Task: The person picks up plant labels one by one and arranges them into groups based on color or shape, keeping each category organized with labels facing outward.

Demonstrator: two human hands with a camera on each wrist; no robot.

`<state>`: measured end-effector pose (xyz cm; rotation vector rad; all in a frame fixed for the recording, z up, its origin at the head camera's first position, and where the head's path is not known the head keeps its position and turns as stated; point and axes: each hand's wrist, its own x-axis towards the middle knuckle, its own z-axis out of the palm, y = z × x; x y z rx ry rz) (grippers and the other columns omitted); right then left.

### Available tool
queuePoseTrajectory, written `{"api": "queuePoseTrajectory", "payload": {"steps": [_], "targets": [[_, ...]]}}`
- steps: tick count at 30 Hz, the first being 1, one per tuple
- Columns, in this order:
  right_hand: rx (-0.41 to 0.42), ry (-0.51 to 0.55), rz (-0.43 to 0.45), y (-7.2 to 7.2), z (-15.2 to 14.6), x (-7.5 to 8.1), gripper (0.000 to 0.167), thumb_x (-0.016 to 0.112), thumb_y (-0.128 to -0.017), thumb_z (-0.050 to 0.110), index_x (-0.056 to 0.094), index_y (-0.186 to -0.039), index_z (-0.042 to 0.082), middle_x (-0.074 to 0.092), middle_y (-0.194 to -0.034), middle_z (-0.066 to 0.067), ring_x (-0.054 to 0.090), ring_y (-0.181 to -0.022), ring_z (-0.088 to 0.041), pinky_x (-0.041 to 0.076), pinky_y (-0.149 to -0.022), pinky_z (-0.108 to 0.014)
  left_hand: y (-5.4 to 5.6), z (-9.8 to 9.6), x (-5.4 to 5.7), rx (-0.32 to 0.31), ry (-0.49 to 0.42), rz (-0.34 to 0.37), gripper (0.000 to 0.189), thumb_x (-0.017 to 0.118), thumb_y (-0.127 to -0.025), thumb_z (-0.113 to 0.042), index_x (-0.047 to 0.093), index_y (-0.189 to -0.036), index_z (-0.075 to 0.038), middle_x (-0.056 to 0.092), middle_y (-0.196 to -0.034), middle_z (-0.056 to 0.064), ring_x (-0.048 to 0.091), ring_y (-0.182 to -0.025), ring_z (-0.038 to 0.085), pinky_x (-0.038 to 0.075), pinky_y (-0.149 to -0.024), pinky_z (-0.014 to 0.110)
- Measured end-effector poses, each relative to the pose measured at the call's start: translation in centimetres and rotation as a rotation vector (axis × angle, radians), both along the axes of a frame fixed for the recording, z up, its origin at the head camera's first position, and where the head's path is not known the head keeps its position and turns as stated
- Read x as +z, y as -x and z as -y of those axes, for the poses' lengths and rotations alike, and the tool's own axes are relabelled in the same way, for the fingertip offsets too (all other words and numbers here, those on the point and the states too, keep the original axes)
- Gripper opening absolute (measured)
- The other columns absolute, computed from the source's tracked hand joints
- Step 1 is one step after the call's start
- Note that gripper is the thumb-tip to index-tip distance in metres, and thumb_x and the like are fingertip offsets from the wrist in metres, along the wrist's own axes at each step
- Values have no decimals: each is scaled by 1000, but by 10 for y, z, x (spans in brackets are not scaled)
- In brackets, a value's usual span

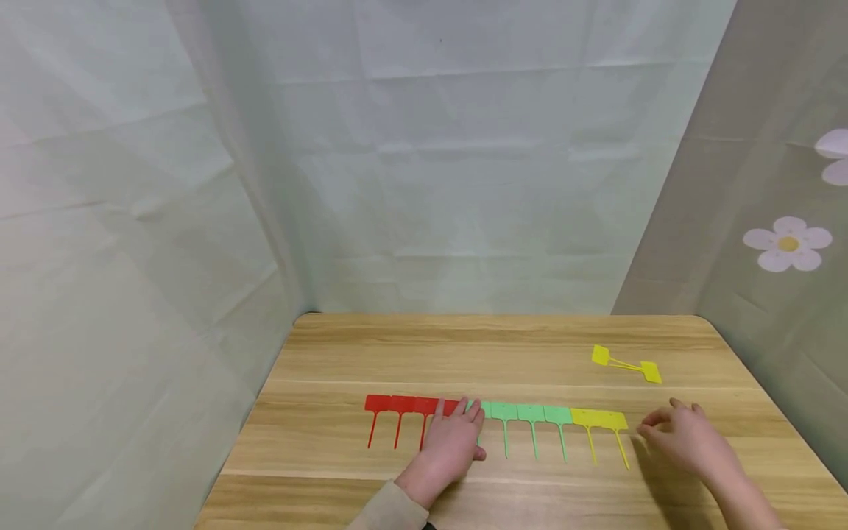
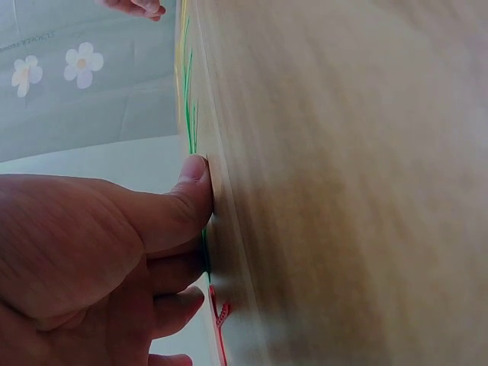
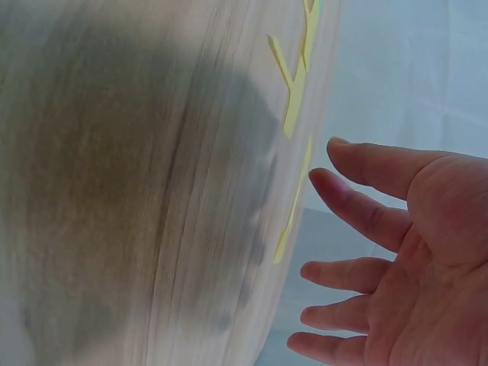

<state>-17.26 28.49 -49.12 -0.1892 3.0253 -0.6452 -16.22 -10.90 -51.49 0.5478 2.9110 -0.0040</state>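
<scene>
Flat cable tie tags lie in one row on the table, heads side by side and tails toward the person: several red tags [image 1: 377, 403], several green tags [image 1: 531, 413] and two yellow tags [image 1: 599, 419]. My left hand [image 1: 452, 444] rests across the row where red meets green, fingers spread and covering some heads. In the left wrist view, its thumb [image 2: 194, 171] is down at the table beside green tails. Just right of the last yellow tag, my right hand [image 1: 685, 436] hovers over the table, holding nothing. Its fingers [image 3: 347, 274] are apart in the right wrist view.
Two loose yellow tags [image 1: 626, 364] lie behind the row at the right, tails overlapping. The wooden table [image 1: 424, 350] is bounded by a pale sheet [image 1: 464, 184] at the back and by hanging cloth on both sides, with flowers [image 1: 788, 244] on the right one.
</scene>
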Motion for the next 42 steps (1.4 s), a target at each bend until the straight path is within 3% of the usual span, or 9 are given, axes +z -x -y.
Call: {"api": "queuePoseTrajectory", "payload": {"steps": [6, 15, 19, 24, 27, 34, 42], "targets": [[-14, -18, -10, 5, -3, 2, 22, 75, -100, 27, 80, -100, 6, 50, -134, -51, 33, -124, -83, 37, -95, -88, 0, -1, -1, -2, 3, 9, 75, 78, -92, -48, 57, -157, -17, 47, -166, -4, 36, -157, 20, 30, -126, 56], [-53, -37, -9, 29, -14, 5, 26, 73, -100, 23, 77, -108, -1, 41, -141, -54, 33, -127, -80, 38, -96, -85, -2, 0, -1, -6, 26, 1, 75, 76, -93, -50, 56, -158, -17, 46, -167, -4, 36, -157, 20, 30, -126, 56], [-67, -83, -46, 44, -18, 7, 26, 71, -100, 19, 76, -110, -5, 51, -137, -47, 40, -127, -73, 43, -94, -82, -4, 0, 1, -1, 20, -3, 75, 76, -93, -49, 57, -158, -16, 46, -167, -3, 37, -157, 21, 30, -126, 55], [-76, -125, -70, 57, -20, 10, 25, 71, -100, 17, 76, -111, -6, 63, -122, -36, 53, -113, -61, 51, -82, -73, -4, 0, 1, -5, 5, 3, 74, 77, -94, -47, 56, -158, -16, 46, -167, -3, 35, -158, 21, 29, -127, 56], [-71, -122, -62, 61, -19, 10, 26, 71, -100, 18, 76, -112, -5, 63, -122, -36, 54, -112, -59, 51, -81, -72, -4, 1, 0, -18, -4, -7, 74, 78, -94, -47, 57, -157, -16, 46, -167, -3, 33, -159, 22, 29, -127, 57], [-71, -105, -50, 64, -10, 8, 27, 69, -101, 21, 77, -113, -2, 51, -139, -44, 46, -126, -65, 48, -88, -77, -4, 0, 0, -36, -12, -51, 74, 79, -94, -46, 57, -157, -14, 47, -166, -1, 32, -159, 23, 27, -127, 57], [-83, -108, -62, 65, -5, 7, 25, 70, -101, 20, 77, -110, -2, 55, -135, -41, 47, -125, -65, 50, -86, -75, -6, 0, 0, -38, 12, -76, 76, 78, -94, -48, 55, -158, -14, 46, -167, -1, 32, -159, 22, 27, -127, 57]]}}
